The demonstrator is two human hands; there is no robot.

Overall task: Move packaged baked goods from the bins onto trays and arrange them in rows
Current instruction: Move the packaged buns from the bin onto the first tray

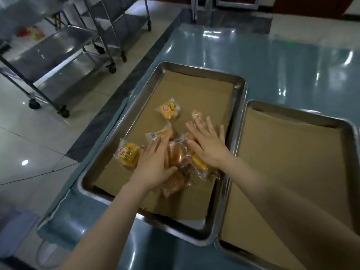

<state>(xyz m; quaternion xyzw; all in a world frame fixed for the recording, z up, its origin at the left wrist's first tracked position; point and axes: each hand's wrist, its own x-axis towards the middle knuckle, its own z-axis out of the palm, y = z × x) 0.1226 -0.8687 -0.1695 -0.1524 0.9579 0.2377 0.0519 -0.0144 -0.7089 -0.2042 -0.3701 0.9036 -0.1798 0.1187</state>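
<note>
A steel tray lined with brown paper lies on the table. Several small buns in clear wrappers lie in a loose pile on it. One yellow-labelled pack sits apart further back, another at the pile's left. My left hand lies flat on the pile's left side, fingers straight. My right hand lies spread on the pile's right side, fingertips over a clear pack. Some packs are hidden under both hands.
A second paper-lined steel tray lies at the right, touching the first. The glossy blue table stretches beyond both. Wheeled steel racks stand on the tiled floor at the left. No bin is in view.
</note>
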